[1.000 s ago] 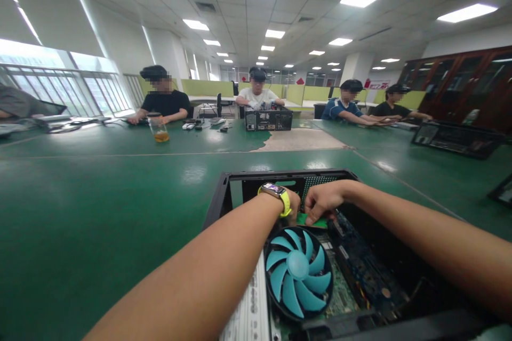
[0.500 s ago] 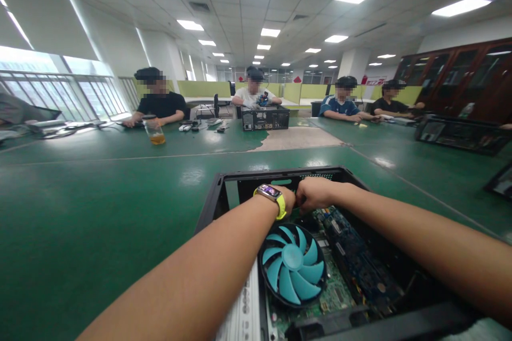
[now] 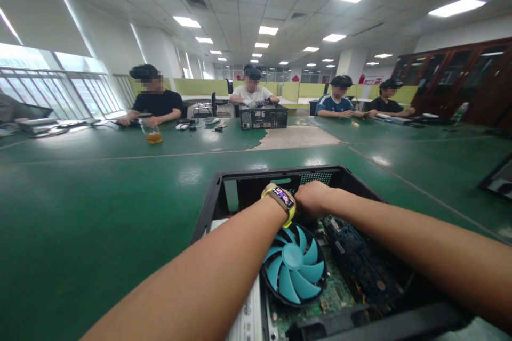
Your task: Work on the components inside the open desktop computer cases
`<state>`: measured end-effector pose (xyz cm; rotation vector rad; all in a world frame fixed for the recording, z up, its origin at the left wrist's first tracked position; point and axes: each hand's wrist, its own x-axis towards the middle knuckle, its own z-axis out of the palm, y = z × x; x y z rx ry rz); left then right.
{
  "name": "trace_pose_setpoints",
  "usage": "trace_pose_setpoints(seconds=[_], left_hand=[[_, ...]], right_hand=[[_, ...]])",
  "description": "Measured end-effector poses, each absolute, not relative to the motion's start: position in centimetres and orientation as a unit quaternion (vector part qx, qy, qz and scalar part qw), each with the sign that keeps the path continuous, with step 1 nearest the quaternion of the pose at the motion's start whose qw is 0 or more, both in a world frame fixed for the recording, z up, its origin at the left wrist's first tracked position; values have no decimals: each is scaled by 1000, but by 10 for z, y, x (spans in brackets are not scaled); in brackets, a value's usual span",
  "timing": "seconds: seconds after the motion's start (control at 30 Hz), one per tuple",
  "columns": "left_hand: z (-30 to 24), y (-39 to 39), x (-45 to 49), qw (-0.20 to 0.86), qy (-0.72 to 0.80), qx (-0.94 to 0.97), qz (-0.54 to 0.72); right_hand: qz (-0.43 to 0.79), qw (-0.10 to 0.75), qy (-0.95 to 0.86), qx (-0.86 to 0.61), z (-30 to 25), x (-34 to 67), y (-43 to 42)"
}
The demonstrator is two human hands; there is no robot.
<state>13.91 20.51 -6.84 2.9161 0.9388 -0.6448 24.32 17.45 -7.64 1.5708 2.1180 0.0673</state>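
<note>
An open black computer case (image 3: 218, 192) lies on the green table in front of me. Inside it are a teal cooler fan (image 3: 294, 269) and a blue circuit board (image 3: 356, 258). Both my forearms reach into the case's far end. My left hand (image 3: 296, 206) is almost wholly hidden behind its wrist, which wears a yellow-strapped watch (image 3: 282, 197). My right hand (image 3: 314, 198) sits right beside it, knuckles up and fingers curled down into the case. What those fingers grip is hidden.
Several people sit along the far side of the table, one behind another open computer case (image 3: 263, 116). A glass with amber liquid (image 3: 151, 130) stands at the far left. A dark case panel (image 3: 498, 178) lies at the right edge.
A green card seen between my fingers a second ago is out of sight now. Both hands have pressed closer together at the far end of the case, and my left wrist has turned.
</note>
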Motion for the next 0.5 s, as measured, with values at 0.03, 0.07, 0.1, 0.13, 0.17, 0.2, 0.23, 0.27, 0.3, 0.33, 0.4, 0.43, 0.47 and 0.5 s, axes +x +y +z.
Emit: trace_pose_setpoints(seconds=[0.03, 0.07, 0.1, 0.13, 0.17, 0.2, 0.23, 0.27, 0.3, 0.33, 0.4, 0.43, 0.47, 0.5], left_hand=[[-66, 202, 139, -7, 304, 924, -234], [-64, 200, 140, -16, 306, 917, -256], [-63, 199, 140, -21, 305, 914, -266], [-62, 198, 140, -22, 304, 914, -266], [-62, 198, 140, -24, 300, 916, -264], [-62, 199, 140, -29, 294, 919, -263], [-63, 200, 139, -33, 289, 920, -262], [-64, 201, 139, -36, 288, 920, -262], [-65, 202, 139, -39, 288, 921, -261], [-65, 203, 139, -40, 289, 920, -260], [-66, 204, 140, -39, 293, 921, -255], [-67, 204, 140, -39, 295, 921, -253], [-67, 204, 140, -40, 296, 921, -251], [-68, 204, 141, -42, 296, 921, -250]], right_hand=[[22, 250, 777, 577, -76, 243, 174], [18, 250, 777, 578, -75, 243, 174], [12, 248, 776, 580, -75, 243, 174], [7, 245, 775, 583, -75, 243, 174], [4, 242, 773, 586, -76, 242, 173], [2, 241, 771, 589, -76, 242, 173], [2, 240, 770, 592, -77, 242, 172], [4, 240, 768, 594, -78, 241, 172], [7, 240, 767, 595, -79, 241, 171], [9, 240, 768, 594, -80, 240, 171], [16, 237, 772, 589, -80, 239, 170], [23, 234, 774, 588, -79, 238, 170], [29, 230, 774, 588, -78, 238, 170], [34, 229, 773, 590, -78, 238, 170]])
